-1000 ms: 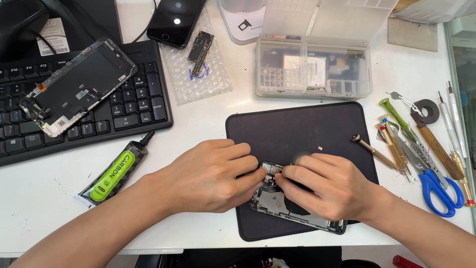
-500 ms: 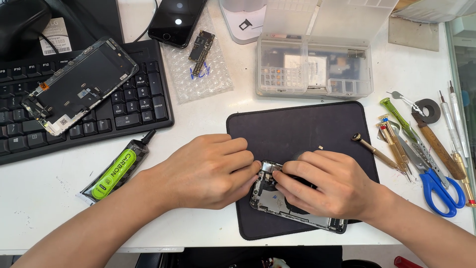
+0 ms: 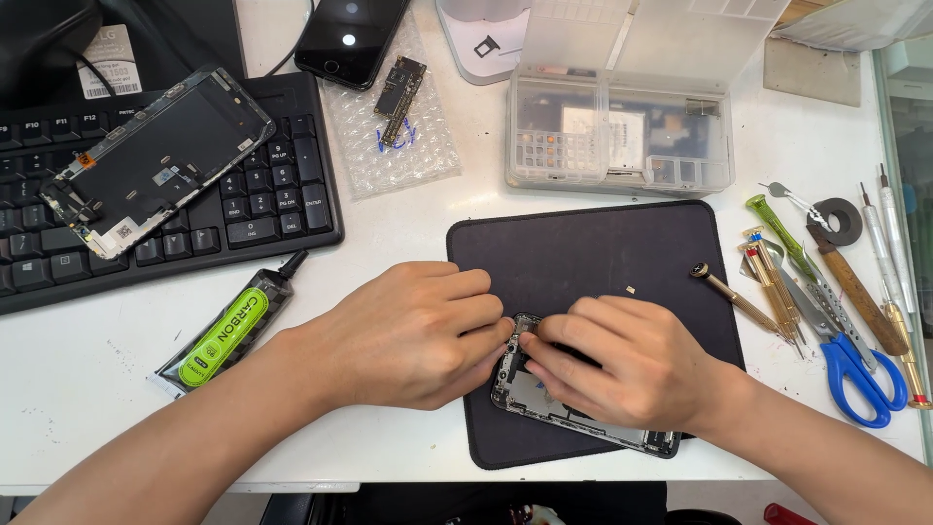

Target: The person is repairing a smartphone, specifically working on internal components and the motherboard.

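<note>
A white table (image 3: 78, 389) carries everything here. At its far-left corner lies a black keyboard (image 3: 243, 209). Just in front of the keyboard, toward the near edge, a black-and-green glue tube (image 3: 228, 331) lies at a slant. A sheet of bubble wrap (image 3: 389, 122) sits at the far edge beside the keyboard, and a dark phone (image 3: 350, 39) lies partly on it. To the right of it, a clear plastic parts box (image 3: 617, 141) stands open. A dark work mat (image 3: 593, 262) covers the middle, reaching the near edge. Along the right edge lie blue-handled scissors (image 3: 860, 374), several screwdrivers (image 3: 777, 282) and a tape roll (image 3: 841, 219).
</note>
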